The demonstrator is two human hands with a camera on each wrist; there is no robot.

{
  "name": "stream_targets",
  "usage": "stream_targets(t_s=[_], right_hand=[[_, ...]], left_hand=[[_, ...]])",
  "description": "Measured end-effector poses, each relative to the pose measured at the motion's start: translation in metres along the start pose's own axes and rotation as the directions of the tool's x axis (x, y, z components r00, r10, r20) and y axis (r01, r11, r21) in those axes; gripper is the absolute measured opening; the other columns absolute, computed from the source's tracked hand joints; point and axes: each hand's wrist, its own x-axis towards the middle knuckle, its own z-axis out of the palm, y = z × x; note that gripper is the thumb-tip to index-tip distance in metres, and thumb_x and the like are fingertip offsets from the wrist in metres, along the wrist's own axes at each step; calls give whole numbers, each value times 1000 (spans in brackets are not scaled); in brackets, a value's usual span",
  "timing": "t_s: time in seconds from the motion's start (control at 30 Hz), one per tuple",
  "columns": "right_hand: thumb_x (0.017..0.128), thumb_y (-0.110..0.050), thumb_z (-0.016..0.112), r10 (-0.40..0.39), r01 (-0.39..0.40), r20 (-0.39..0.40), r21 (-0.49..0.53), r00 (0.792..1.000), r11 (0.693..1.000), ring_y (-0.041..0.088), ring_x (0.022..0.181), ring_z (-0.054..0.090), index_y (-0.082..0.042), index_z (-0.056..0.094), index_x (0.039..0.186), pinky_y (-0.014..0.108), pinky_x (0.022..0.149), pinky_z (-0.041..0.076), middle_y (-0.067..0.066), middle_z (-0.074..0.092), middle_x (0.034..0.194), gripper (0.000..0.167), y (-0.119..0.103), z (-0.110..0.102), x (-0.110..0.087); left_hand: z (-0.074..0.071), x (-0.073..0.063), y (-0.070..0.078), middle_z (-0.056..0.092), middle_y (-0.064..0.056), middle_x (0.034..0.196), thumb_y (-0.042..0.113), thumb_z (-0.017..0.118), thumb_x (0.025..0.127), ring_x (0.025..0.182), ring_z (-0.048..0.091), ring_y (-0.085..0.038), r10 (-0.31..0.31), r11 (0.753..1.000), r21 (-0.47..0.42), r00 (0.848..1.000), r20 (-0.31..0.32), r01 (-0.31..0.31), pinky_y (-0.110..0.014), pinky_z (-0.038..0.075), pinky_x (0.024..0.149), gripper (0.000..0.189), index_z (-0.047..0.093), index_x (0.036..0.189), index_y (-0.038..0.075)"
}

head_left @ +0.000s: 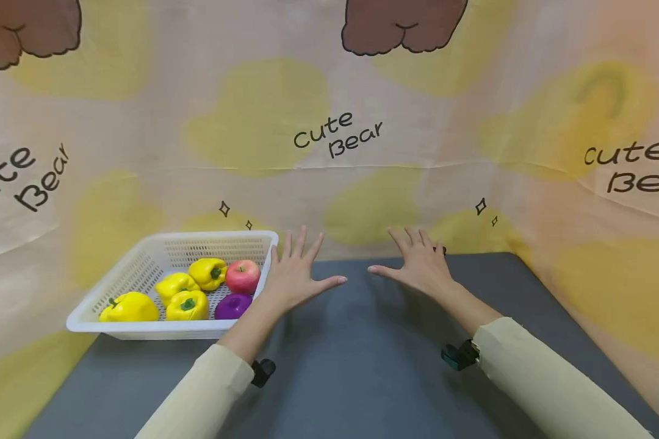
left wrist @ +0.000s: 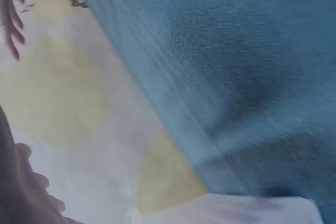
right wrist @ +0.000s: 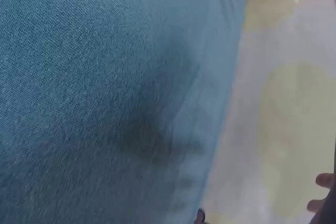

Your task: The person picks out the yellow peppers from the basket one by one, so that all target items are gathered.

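Both hands are raised over the table with fingers spread and nothing held. My left hand [head_left: 293,274] is beside the right end of a white plastic basket [head_left: 159,329], overlapping its rim in the head view. The right hand [head_left: 420,265] hovers farther right, thumb pointing inward. In the basket lie several yellow bell peppers [head_left: 187,305], a red apple [head_left: 243,277] and a round purple item [head_left: 233,306], partly hidden by the rim. The left wrist view shows part of the left hand [left wrist: 23,182] at its edge; the right wrist view catches fingertips of the right hand [right wrist: 321,192].
A dark grey-blue cloth covers the table [head_left: 362,366]. Behind and at the sides hangs a patterned curtain [head_left: 274,122] with printed words and bears. Dark straps with small devices [head_left: 460,355] sit on both wrists, and a small dark object [head_left: 443,250] shows behind the right hand.
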Motion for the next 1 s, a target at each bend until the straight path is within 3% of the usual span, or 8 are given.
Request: stream_targets(t_s=[0.17,0.37,0.43,0.53,0.67,0.8,0.9,1.0], right_hand=[[82,-72,65,-74,83,-123,72,990,994,45,141,42,-21,35,158,67,114,32,19,48,151,96,-9,1,-1],[91,-64,61,-79,120,-156,271,985,955,40,138,46,-27,31,159,62,106,42,15,49,151,83,-38,7,-1],[92,-65,59,-76,126,-155,345,985,930,38,140,44,-30,29,160,63,106,43,13,46,153,82,-52,11,-2],[92,-66,57,-75,144,-171,441,982,886,36,143,41,-33,27,160,65,106,42,11,43,156,82,-71,17,-1],[91,-64,60,-44,147,-196,546,980,825,34,146,37,-34,26,160,67,106,41,7,39,159,82,-92,26,-2],[87,-60,68,-2,129,-200,622,980,772,34,148,36,-32,29,159,68,107,40,5,37,161,87,-113,38,-2],[84,-54,75,43,93,-174,700,984,709,33,148,37,-30,31,158,66,111,37,5,39,161,90,-133,46,-3],[82,-50,80,92,48,-135,776,987,628,30,147,39,-28,33,157,64,114,35,3,42,159,91,-154,51,-5]], left_hand=[[-20,-30,-20,6,-10,172,73,53,90,159,1,-41,54,998,-42,996,-69,-57,-66,8,124,94,14,163,29],[-42,-68,-70,16,-17,169,50,64,95,156,15,-43,17,997,-65,986,-169,-29,-67,22,120,81,27,161,19],[-47,-82,-89,22,-19,167,44,67,94,153,21,-45,-24,997,-77,974,-225,7,-71,29,115,78,33,158,16],[-57,-102,-118,28,-22,163,35,70,93,147,30,-48,-79,995,-90,943,-323,53,-74,35,107,74,37,155,11],[-68,-126,-156,30,-24,161,24,68,94,143,33,-52,-152,986,-127,873,-464,105,-74,32,109,68,39,153,7],[-70,-145,-194,33,-28,158,14,66,93,143,33,-54,-263,962,-215,770,-581,166,-70,27,115,59,45,147,0],[-68,-159,-220,33,-30,157,6,62,93,144,30,-54,-383,919,-322,699,-603,226,-69,22,119,54,47,143,-4],[-63,-170,-242,31,-30,158,4,59,93,148,26,-50,-519,842,-462,650,-556,277,-63,18,123,55,45,146,-4]])
